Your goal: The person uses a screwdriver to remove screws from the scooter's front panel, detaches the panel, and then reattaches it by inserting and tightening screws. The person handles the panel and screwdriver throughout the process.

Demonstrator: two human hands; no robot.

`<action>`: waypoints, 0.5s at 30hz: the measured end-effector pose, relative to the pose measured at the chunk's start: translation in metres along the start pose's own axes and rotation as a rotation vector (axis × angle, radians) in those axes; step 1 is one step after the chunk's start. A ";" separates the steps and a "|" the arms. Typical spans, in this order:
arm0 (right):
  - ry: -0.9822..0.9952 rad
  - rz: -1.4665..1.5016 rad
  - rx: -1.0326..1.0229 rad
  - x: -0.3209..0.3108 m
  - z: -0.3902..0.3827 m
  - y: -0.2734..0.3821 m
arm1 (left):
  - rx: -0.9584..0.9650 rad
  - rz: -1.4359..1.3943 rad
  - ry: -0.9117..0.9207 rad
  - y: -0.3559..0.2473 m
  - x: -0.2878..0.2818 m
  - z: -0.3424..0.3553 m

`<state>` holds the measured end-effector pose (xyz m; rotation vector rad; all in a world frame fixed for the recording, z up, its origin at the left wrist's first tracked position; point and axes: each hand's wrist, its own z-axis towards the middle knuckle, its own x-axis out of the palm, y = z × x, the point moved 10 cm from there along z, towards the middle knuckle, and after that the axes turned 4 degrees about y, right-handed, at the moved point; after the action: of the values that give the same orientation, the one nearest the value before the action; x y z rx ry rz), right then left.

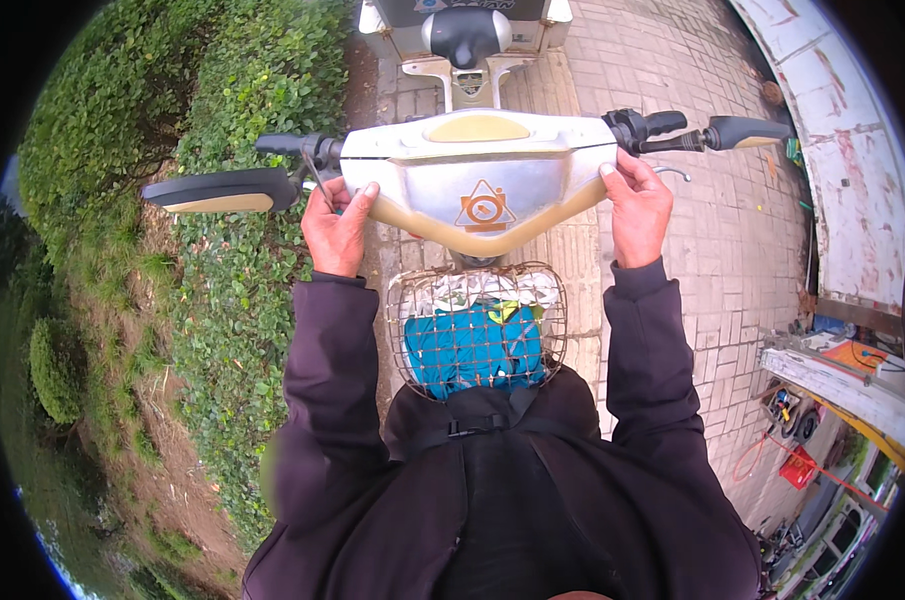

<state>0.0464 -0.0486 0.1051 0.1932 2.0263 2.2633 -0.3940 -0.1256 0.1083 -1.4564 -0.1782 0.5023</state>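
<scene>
The white, grey and gold handlebar cover of an electric scooter or tricycle is in front of me, an orange emblem at its middle. My left hand pinches its left end, thumb on the front face and fingers partly behind. A thin dark rod runs beside those fingers; whether it is a brake lever or a tool I cannot tell. My right hand pinches the right end the same way, near the silver brake lever. Below the cover, a wire basket holds blue cloth and pale cloth.
Mirrors stick out at the left and right. Behind the bar are a black and white seat and a cargo box. A hedge grows at left. Brick paving and a worn white metal panel lie right.
</scene>
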 end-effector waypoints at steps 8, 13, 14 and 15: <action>0.168 -0.221 0.138 0.006 0.024 0.011 | -0.230 0.353 0.166 -0.001 -0.007 0.020; 0.182 -0.219 0.220 0.001 0.032 0.000 | -0.214 0.300 0.167 -0.001 -0.006 0.028; 0.182 -0.203 0.215 0.001 0.032 0.000 | -0.216 0.290 0.164 0.001 -0.005 0.026; 0.165 -0.209 0.239 -0.001 0.031 -0.003 | -0.218 0.283 0.162 0.002 -0.005 0.025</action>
<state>0.0527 -0.0182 0.1055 -0.1878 2.2758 1.9689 -0.4092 -0.1051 0.1104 -1.7397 0.1079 0.6042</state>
